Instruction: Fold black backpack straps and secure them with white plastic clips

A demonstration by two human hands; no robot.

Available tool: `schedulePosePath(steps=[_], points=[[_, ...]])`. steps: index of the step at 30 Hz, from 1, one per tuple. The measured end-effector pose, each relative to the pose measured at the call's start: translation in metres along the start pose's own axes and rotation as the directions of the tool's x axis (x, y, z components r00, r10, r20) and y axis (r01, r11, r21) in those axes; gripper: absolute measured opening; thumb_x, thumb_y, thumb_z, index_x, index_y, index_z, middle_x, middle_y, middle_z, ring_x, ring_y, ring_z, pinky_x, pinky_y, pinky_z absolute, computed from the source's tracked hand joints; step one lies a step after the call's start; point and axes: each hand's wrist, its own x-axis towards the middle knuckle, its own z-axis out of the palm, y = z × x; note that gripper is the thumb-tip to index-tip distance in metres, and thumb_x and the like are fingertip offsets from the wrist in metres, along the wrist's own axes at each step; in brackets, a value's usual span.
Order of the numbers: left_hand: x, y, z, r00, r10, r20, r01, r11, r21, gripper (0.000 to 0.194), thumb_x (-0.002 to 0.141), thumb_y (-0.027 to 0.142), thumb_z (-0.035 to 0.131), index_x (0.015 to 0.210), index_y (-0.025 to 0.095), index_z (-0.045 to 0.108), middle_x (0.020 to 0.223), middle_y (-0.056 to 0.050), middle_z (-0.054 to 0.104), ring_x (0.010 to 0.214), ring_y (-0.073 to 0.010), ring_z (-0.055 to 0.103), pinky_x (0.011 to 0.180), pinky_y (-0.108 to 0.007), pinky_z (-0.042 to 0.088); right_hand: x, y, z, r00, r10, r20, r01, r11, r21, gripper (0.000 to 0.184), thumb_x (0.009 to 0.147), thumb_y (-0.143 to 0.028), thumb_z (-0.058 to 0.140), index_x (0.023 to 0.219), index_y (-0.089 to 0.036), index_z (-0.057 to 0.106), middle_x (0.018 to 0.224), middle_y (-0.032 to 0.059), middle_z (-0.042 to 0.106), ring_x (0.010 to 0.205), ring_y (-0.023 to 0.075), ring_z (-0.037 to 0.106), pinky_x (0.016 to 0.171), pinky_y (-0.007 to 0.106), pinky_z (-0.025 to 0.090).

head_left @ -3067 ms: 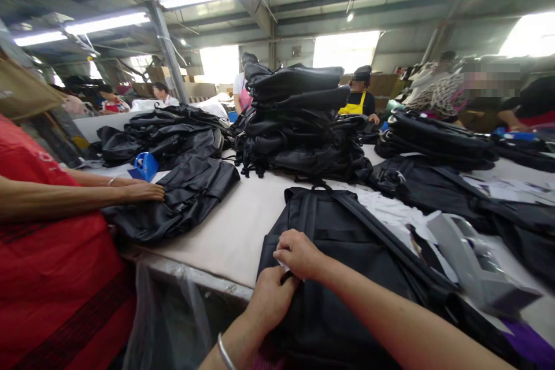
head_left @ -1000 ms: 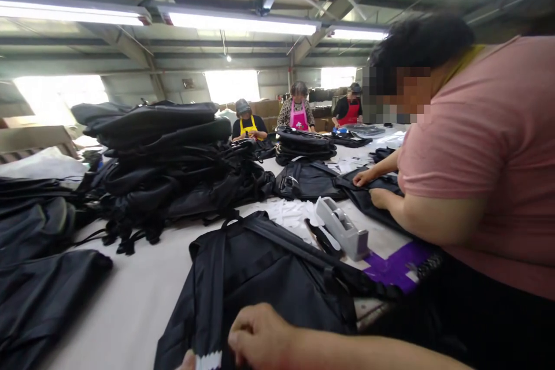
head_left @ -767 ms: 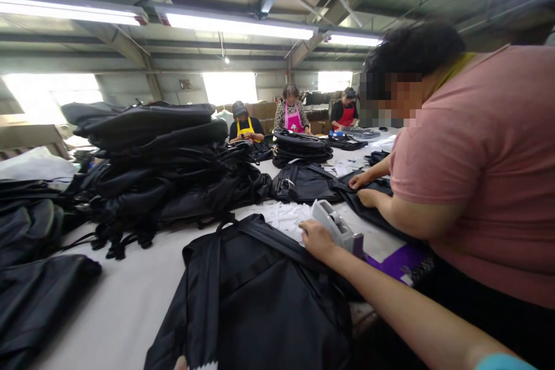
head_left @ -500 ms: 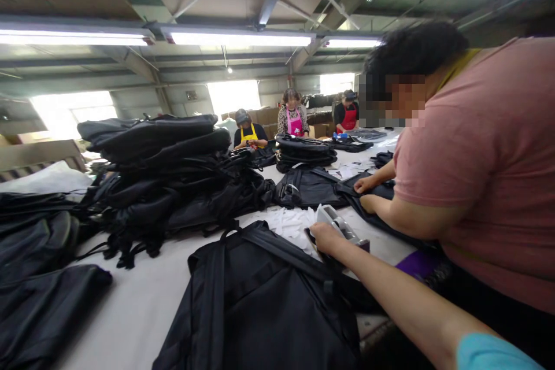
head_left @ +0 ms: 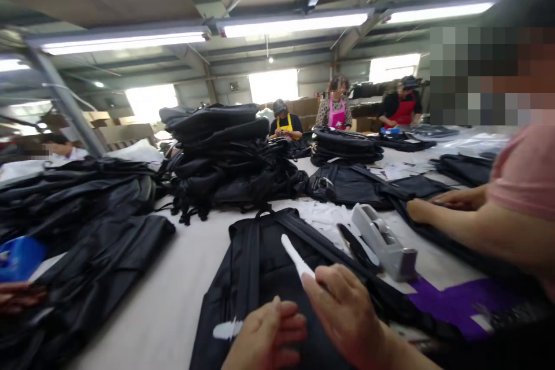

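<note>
We work over a black bag [head_left: 277, 277] laid on the desk [head_left: 160, 295], low in the center of the frame, its straps running down from the top handle. Our right hand [head_left: 347, 306], closed around the lower end of a white strip [head_left: 295, 254], holds it up above the bag, the free end pointing to the upper left. Our left hand [head_left: 269, 332], fingers parted and loosely curled, is open over the lower part of the bag, just beside a white patch [head_left: 225, 329] that lies across one strap; the patch's right end is hidden by the hand.

To the right of the bag stand a gray dispenser [head_left: 384, 245] and, near it, a black band [head_left: 358, 245], with white scraps [head_left: 323, 214] behind them and a purple sheet [head_left: 455, 303] at the lower right. A tall stack [head_left: 225, 156] of black bags rises behind ours, and more black bags [head_left: 95, 243] fill the left of the frame, near a blue dispenser [head_left: 21, 257] and a co-worker's hand [head_left: 19, 298]. At right, a co-worker in a pink shirt [head_left: 524, 173] rests both hands on black fabric [head_left: 437, 237]. Three people in aprons, yellow [head_left: 284, 125], pink [head_left: 337, 113] and red [head_left: 399, 111], are at the back.
</note>
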Motion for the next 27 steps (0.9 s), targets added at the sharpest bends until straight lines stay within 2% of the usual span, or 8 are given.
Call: schedulePosePath(steps=[2, 5, 8, 10, 14, 18, 23, 27], points=[[0.003, -0.005, 0.021, 0.979, -0.032, 0.199, 0.074, 0.975, -0.208, 0.062, 0.071, 0.066, 0.064, 0.101, 0.011, 0.066, 0.096, -0.015, 0.070, 0.085, -0.0235, 0.067, 0.062, -0.028, 0.051, -0.004, -0.040, -0.002, 0.994, -0.105, -0.009, 0.105, 0.987, 0.117, 0.033, 0.090, -0.012, 0.047, 0.120, -0.015, 0.060, 0.085, 0.0094, 0.065, 0.072, 0.0186, 0.058, 0.067, 0.033, 0.048], [-0.001, -0.015, 0.026, 0.989, 0.078, 0.123, -0.029, 0.934, -0.357, 0.050, 0.078, 0.056, 0.064, 0.094, 0.009, 0.063, 0.078, -0.009, 0.066, 0.066, -0.0136, 0.062, 0.056, -0.022, 0.046, -0.009, -0.067, -0.006, 0.969, -0.234, 0.082, 0.195, 0.923, 0.333, 0.035, 0.089, -0.017, 0.050, 0.123, -0.016, 0.058, 0.084, 0.0094, 0.068, 0.076, 0.0218, 0.062, 0.068, 0.035, 0.049], [-0.014, -0.023, 0.016, 0.998, 0.055, 0.009, -0.051, 0.971, -0.233, 0.046, 0.081, 0.053, 0.062, 0.094, 0.009, 0.061, 0.074, -0.006, 0.064, 0.060, -0.0121, 0.060, 0.051, -0.021, 0.044, -0.009, -0.061, -0.008, 0.963, -0.198, 0.182, 0.093, 0.879, 0.468, 0.040, 0.089, -0.014, 0.049, 0.128, -0.021, 0.054, 0.098, 0.0094, 0.070, 0.090, 0.0213, 0.064, 0.079, 0.036, 0.050], [-0.021, -0.026, 0.012, 0.999, 0.039, 0.003, -0.039, 0.990, -0.132, 0.048, 0.084, 0.056, 0.057, 0.095, 0.009, 0.060, 0.075, -0.007, 0.065, 0.056, -0.0114, 0.059, 0.046, -0.019, 0.042, -0.006, -0.049, -0.006, 0.963, -0.148, 0.224, 0.044, 0.909, 0.415, 0.045, 0.090, -0.011, 0.046, 0.132, -0.024, 0.053, 0.116, 0.0100, 0.066, 0.109, 0.0233, 0.059, 0.093, 0.039, 0.045], [-0.030, -0.028, 0.013, 0.993, 0.059, 0.106, -0.047, 0.993, -0.110, 0.043, 0.087, 0.051, 0.054, 0.096, 0.010, 0.060, 0.075, -0.006, 0.065, 0.052, -0.0079, 0.056, 0.043, -0.016, 0.039, 0.002, -0.031, 0.008, 0.911, -0.264, 0.316, 0.159, 0.933, 0.321, 0.037, 0.092, -0.017, 0.049, 0.126, -0.029, 0.059, 0.128, 0.0040, 0.062, 0.135, 0.0265, 0.038, 0.111, 0.046, 0.024], [-0.037, -0.028, 0.013, 0.976, -0.021, 0.218, 0.053, 0.988, -0.144, 0.034, 0.083, 0.041, 0.063, 0.096, 0.010, 0.062, 0.077, -0.006, 0.064, 0.053, -0.0073, 0.054, 0.042, -0.015, 0.040, 0.005, -0.026, 0.018, 0.899, -0.282, 0.334, 0.179, 0.935, 0.307, 0.031, 0.095, -0.018, 0.047, 0.119, -0.028, 0.063, 0.119, 0.0013, 0.067, 0.132, 0.0233, 0.041, 0.111, 0.044, 0.020], [-0.040, -0.030, 0.009, 0.981, 0.000, 0.195, 0.030, 0.989, -0.146, 0.036, 0.085, 0.044, 0.060, 0.084, 0.008, 0.065, 0.059, -0.002, 0.058, 0.038, -0.0025, 0.039, 0.036, -0.014, 0.028, 0.005, -0.019, 0.022, 0.904, -0.237, 0.357, 0.122, 0.941, 0.316, 0.031, 0.096, -0.018, 0.044, 0.116, -0.028, 0.064, 0.118, 0.0024, 0.067, 0.129, 0.0245, 0.043, 0.109, 0.045, 0.022], [-0.040, -0.027, 0.009, 0.987, 0.087, 0.138, -0.070, 0.990, -0.125, 0.037, 0.085, 0.046, 0.060, 0.082, 0.009, 0.065, 0.051, -0.001, 0.056, 0.035, -0.0020, 0.035, 0.036, -0.016, 0.018, -0.002, -0.028, 0.027, 0.892, -0.252, 0.375, 0.069, 0.896, 0.438, 0.026, 0.096, -0.018, 0.040, 0.106, -0.019, 0.064, 0.098, 0.0075, 0.069, 0.097, 0.0204, 0.059, 0.090, 0.038, 0.039]])
